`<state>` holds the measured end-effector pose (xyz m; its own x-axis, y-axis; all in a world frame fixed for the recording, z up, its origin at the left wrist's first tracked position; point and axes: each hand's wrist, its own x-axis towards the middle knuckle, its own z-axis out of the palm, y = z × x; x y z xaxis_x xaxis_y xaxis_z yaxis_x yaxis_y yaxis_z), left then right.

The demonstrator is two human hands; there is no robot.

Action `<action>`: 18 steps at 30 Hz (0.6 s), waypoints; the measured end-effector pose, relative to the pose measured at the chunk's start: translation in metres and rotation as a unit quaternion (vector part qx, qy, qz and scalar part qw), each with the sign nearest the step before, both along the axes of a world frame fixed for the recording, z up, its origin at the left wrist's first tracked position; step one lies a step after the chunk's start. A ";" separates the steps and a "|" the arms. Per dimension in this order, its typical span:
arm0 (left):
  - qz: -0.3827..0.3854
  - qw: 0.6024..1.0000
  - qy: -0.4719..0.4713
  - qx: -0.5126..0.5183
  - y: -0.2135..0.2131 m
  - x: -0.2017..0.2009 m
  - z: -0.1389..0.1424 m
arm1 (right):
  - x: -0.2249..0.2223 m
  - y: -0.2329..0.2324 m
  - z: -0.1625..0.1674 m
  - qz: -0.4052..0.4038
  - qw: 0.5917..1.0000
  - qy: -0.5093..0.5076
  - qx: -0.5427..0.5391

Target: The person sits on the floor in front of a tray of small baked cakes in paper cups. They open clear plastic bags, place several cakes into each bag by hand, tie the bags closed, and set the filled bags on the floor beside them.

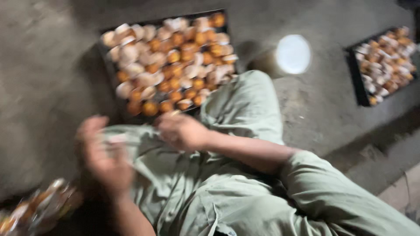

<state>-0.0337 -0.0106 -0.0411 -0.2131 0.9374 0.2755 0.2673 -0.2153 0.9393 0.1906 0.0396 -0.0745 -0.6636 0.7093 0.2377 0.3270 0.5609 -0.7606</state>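
The grey concrete floor (pixel 48 65) carries everything here, and the person sits low on it, legs in pale green trousers (pixel 245 109) stretched toward the work. Just past the knee lies a dark tray (pixel 109 65) packed with small orange-brown cakes (pixel 175 57) in pale paper cups; a second tray (pixel 356 83) of the same sits well apart at the far right, and a white round lid or bowl (pixel 293 53) rests between the two. At the lower left corner lies a heap of what look like clear wrapped packets (pixel 39 209), too blurred to be sure. The right hand (pixel 181 130) hovers at the near edge of the big tray, fingers curled in as if pinching something small, though the motion blur hides what, if anything, it grips. The left hand (pixel 105 153) is held up over the lap, fingers partly bent around a thin pale scrap (pixel 114 139), perhaps wrapper or paper; I cannot tell how firmly. To do this handling well, I judge the hands should work close together over the lap, lifting each cake by its cup, not its crumb
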 end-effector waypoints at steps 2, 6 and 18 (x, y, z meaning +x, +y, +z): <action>-0.168 0.982 0.080 0.034 0.016 0.065 0.023 | 0.066 0.005 -0.003 -0.164 0.983 -0.086 -0.004; -0.335 0.918 0.211 0.014 0.045 0.151 0.011 | 0.223 0.022 -0.002 -0.384 0.914 -0.080 0.106; -0.312 0.892 0.273 -0.181 0.047 0.171 -0.121 | 0.376 0.059 -0.042 -0.594 0.793 -0.135 -0.009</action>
<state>0.1369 0.0364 -0.1618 0.4542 0.8754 -0.1658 0.6403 -0.1913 0.7439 0.5664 0.0986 -0.1161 0.4506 0.8737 0.1832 0.7687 -0.2754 -0.5773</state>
